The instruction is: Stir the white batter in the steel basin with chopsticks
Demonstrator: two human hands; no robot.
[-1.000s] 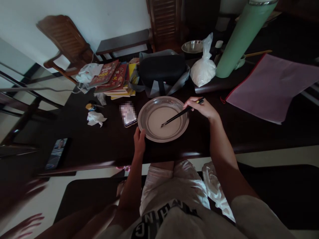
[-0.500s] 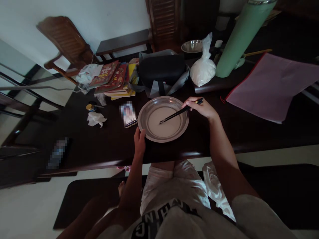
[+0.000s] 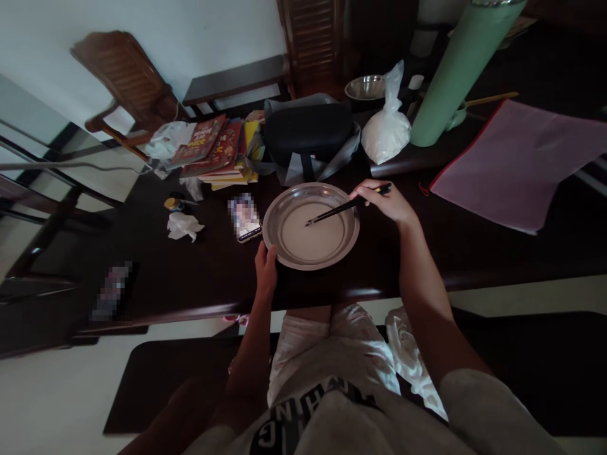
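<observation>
a dark wooden table (image 3: 199,278) is filling a dim room, with the person sitting at its near edge. nearest, the left hand (image 3: 265,268) is pressing thumb and fingers against the near-left rim of the wide, shallow, round steel basin (image 3: 310,225), bracing it. the basin is sitting right at the table edge, holding a thin layer of pale, milky batter (image 3: 313,237); it is looking light and slick, so the rim is probably the sound place to grip, kept level or the liquid is likely slopping. the right hand (image 3: 384,201) is pinching a pair of dark slim chopsticks (image 3: 341,210) near their tops, tips dipping into the batter. beside the basin a phone (image 3: 245,218) is lying; farther back, a black bag (image 3: 308,133), a white plastic sack (image 3: 386,129) and a tall green flask (image 3: 459,69).
</observation>
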